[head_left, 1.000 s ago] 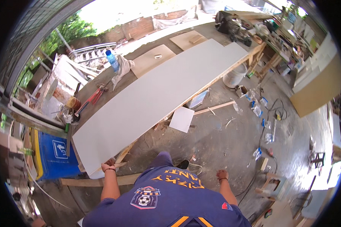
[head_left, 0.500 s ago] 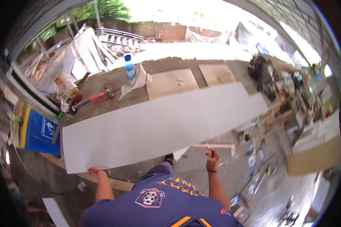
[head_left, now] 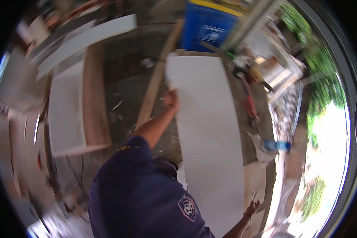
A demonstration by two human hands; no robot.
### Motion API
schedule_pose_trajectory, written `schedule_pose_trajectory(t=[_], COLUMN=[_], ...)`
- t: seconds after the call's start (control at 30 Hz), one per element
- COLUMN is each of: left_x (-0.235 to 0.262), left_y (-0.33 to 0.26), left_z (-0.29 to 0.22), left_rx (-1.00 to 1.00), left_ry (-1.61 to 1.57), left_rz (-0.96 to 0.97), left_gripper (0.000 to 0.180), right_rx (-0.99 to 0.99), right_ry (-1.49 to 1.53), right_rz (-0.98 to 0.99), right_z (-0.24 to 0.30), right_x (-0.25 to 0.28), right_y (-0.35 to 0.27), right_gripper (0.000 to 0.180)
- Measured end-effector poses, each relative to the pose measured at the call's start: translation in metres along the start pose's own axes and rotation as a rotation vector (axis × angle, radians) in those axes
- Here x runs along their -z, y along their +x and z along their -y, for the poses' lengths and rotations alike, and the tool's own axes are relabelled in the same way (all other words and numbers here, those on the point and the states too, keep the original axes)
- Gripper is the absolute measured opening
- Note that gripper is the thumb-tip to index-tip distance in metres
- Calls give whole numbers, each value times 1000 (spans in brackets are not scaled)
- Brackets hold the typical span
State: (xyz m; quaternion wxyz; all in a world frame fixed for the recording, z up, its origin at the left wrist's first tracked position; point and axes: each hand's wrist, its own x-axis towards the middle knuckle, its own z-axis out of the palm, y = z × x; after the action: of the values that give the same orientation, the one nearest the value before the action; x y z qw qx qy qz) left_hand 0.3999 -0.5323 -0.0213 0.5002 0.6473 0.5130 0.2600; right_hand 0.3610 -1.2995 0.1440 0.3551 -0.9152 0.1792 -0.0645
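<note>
Long white panel (head_left: 210, 146) is up in both hands, running from near the blue bin (head_left: 208, 25) at its far end down to the person's torso at the near end.

Which hand is which: the view is heavily turned and blurred, so this is a judgement. Left hand (head_left: 171, 99) looks clamped on the panel's long edge, fingers wrapped over it, on the side toward the wooden batten (head_left: 156, 81). Right hand (head_left: 252, 207) sits at the panel's opposite edge near its near end, fingers spread; cannot tell if it grips or just steadies.

Beside the panel, away from the batten: red tool (head_left: 250, 101), crumpled rag (head_left: 261, 146) and blue bottle (head_left: 277, 145), all lying on a bench (head_left: 261, 119).

On the batten's far side from the panel: more white boards (head_left: 67, 107) and a brown wooden one (head_left: 95, 99).

Progress, as a judgement: panel gripped and seemingly mid-carry. Not set down or lined up against anything yet.
</note>
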Motion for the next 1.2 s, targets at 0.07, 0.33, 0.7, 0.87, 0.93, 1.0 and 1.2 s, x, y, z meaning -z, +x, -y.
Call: schedule_pose_trajectory(t=[0.07, 0.33, 0.7, 0.87, 0.93, 1.0, 1.2], left_x=[26, 84, 99, 93, 71, 85, 114], left_y=[-54, -186, -414, -451, -465, -490, -518], left_z=[-61, -20, -4, 38, 57, 31, 34], left_rx=[89, 198, 355, 291, 353, 419, 454], left_ry=[73, -129, -340, -339, -391, -343, -326], left_rz=[-24, 99, 443, 483, 545, 566, 666], left_gripper=[39, 41, 41, 44, 43, 42, 36], right_rx=[-43, 177, -22, -160, -239, -278, -459], right_ry=[-114, -368, 695, 950, 965, 1013, 880], right_rz=[76, 265, 167, -20, -98, -377, -858], right_z=[15, 38, -2, -65, -95, -157, -265], right_x=[-10, -72, 43, 143, 191, 223, 251], right_y=[34, 63, -9, -109, -158, -197, -312], right_gripper=[45, 34, 36, 41, 54, 38, 41])
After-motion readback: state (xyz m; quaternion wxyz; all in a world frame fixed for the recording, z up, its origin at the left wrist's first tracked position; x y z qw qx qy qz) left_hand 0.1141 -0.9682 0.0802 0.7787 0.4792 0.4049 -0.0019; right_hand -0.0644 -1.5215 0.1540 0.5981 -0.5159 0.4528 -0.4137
